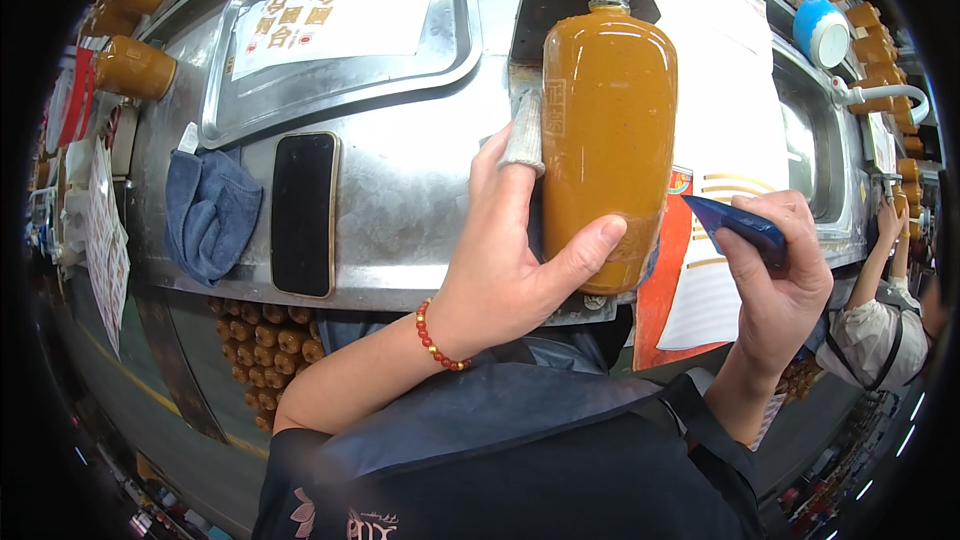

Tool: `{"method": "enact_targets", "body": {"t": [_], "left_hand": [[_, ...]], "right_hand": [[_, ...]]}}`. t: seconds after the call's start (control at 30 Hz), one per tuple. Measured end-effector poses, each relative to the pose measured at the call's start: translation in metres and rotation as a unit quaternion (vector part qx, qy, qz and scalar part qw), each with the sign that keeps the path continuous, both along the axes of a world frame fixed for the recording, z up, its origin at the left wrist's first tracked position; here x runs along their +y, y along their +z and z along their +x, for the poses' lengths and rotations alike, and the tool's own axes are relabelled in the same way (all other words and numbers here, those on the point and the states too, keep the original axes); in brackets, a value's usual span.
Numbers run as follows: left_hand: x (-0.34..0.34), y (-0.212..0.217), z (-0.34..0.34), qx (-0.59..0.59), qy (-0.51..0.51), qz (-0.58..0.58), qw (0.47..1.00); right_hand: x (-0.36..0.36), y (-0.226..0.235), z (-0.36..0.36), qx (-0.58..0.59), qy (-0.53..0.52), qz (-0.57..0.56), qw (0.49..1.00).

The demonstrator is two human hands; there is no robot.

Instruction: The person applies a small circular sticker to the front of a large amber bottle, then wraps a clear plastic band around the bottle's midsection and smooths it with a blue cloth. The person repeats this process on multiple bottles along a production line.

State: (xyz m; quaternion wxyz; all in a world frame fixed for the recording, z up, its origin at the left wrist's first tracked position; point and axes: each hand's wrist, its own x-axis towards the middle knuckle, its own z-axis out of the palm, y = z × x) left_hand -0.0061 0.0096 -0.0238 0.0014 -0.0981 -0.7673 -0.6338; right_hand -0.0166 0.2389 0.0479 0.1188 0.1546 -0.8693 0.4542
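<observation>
An amber-brown glass bottle (pixel 612 130) with a clear threaded neck lies on its back, neck away from me, its neck end by a dark metal block (pixel 535 18). My left hand (pixel 510 250) grips it from the left side, thumb across the lower front and one finger in a white knit sleeve (pixel 525 135) along its edge. Faint raised marks show on the bottle's upper left. In my right hand (pixel 782 280), pinched between thumb and fingers, is a flat blue scraper (pixel 722 220), its pointed corner towards the bottle but apart from it.
A metal tray (pixel 465 30) with a printed decal sheet (pixel 395 25) stands at far left. Nearer lie a phone (pixel 305 215) and a blue cloth (pixel 208 215). Right are printed papers (pixel 720 70), a red sheet (pixel 665 315), a sink (pixel 800 145) and a blue-white container (pixel 822 32). A co-worker (pixel 870 330) is beyond.
</observation>
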Motion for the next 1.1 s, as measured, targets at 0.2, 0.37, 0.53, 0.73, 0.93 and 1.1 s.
{"method": "enact_targets", "body": {"t": [0.2, 0.37, 0.53, 0.73, 0.93, 1.1], "left_hand": [[-0.009, -0.006, -0.002, 0.037, -0.026, -0.021, 0.999], [-0.013, -0.002, -0.001, 0.105, -0.053, -0.079, 0.99], [-0.003, 0.0, -0.001, 0.107, -0.029, -0.058, 0.992], [-0.001, -0.001, 0.0, 0.114, -0.013, -0.046, 0.992], [-0.006, 0.003, 0.001, 0.125, -0.023, -0.079, 0.989], [-0.016, -0.001, -0.006, 0.111, -0.044, -0.077, 0.99]], "right_hand": [[-0.016, 0.005, 0.01, 0.025, 0.009, 0.026, 0.999], [-0.023, 0.012, 0.007, 0.123, 0.096, 0.165, 0.974], [-0.029, 0.016, 0.02, 0.108, 0.221, 0.201, 0.948], [-0.032, 0.018, 0.015, 0.141, 0.212, 0.243, 0.936], [-0.023, 0.017, -0.026, 0.037, 0.027, 0.116, 0.992], [-0.021, 0.029, -0.021, -0.006, 0.152, 0.125, 0.98]]}}
